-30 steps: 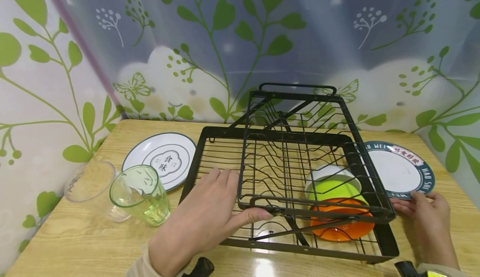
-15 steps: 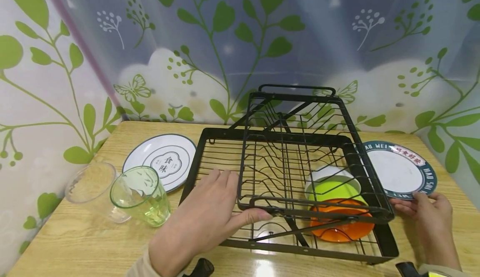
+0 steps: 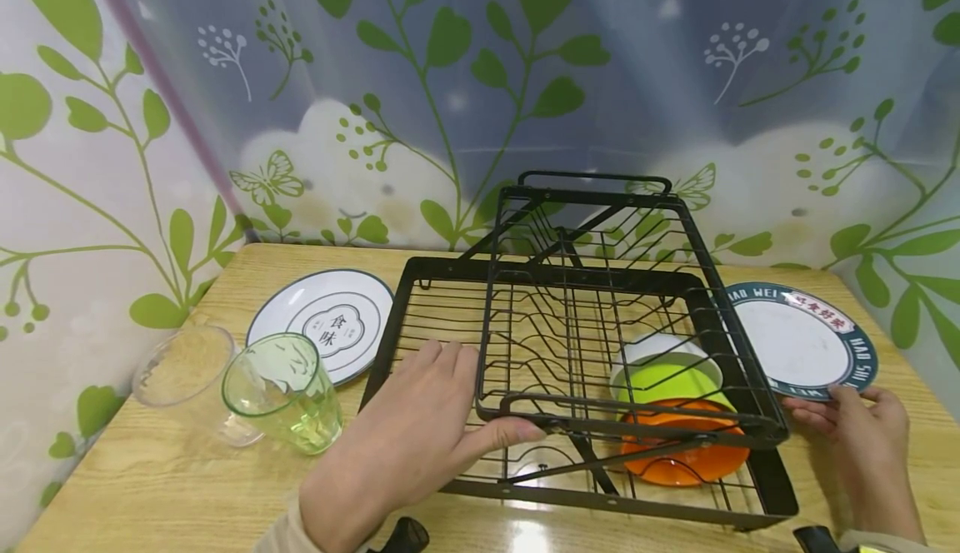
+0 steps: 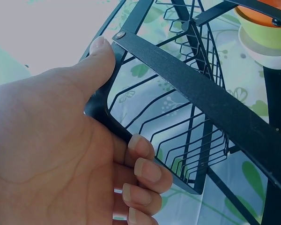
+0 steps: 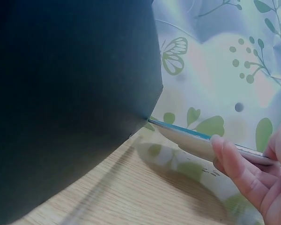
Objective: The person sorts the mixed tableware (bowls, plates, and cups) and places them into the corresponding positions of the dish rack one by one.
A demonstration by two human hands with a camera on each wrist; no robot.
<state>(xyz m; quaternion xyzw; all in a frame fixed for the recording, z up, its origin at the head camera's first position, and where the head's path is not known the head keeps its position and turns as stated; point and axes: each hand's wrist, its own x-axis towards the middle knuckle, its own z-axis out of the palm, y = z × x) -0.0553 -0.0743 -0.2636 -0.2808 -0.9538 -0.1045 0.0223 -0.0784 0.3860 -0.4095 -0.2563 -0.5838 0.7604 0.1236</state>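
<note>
My left hand [image 3: 408, 432] grips the front left corner of the upper tier of a black two-tier dish rack [image 3: 592, 499], thumb along the frame and fingers curled round its side bar. In the left wrist view the same hand [image 4: 61, 140] wraps that upper frame [image 4: 196, 187]. At the right, my right hand [image 3: 862, 428] pinches the near rim of a white plate [image 3: 795, 341] with a dark teal lettered border. The right wrist view has the plate [image 5: 192, 143] tilted slightly above the tabletop, with fingers [image 5: 236, 164] at its edge; the rack's dark side hides part of that view.
Inside the rack's lower tier sit an orange bowl [image 3: 675, 461], a lime green bowl [image 3: 667, 380] and a white bowl [image 3: 660, 345]. Left of the rack are another white plate [image 3: 277, 311], a green glass [image 3: 315, 420] and a clear glass [image 3: 172, 395]. A patterned curtain [image 3: 637, 78] hangs behind.
The lettered plate and my right hand have shifted slightly to the right, away from the rack. My left hand keeps its grip on the rack.
</note>
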